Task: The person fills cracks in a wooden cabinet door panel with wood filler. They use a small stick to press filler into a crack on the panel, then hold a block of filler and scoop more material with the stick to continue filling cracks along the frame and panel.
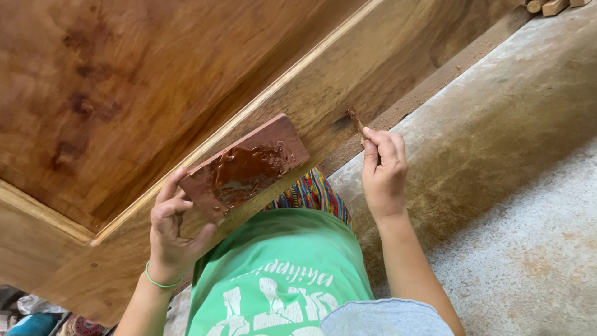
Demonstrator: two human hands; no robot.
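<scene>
My left hand [171,227] grips the lower corner of a small reddish wooden board [273,140] smeared with glossy brown putty [249,171]. The board lies tilted against a large wooden door panel [124,81]. My right hand [384,168] pinches a thin putty-coated stick [356,120] whose tip touches a dark spot on the door's lower frame [398,50]. A green band sits on my left wrist.
A grey concrete floor [516,186] stretches to the right, with sawdust along the door's edge. Wood offcuts [550,6] lie at the top right. My green shirt and striped cloth fill the bottom centre. Bags and clutter sit at the bottom left.
</scene>
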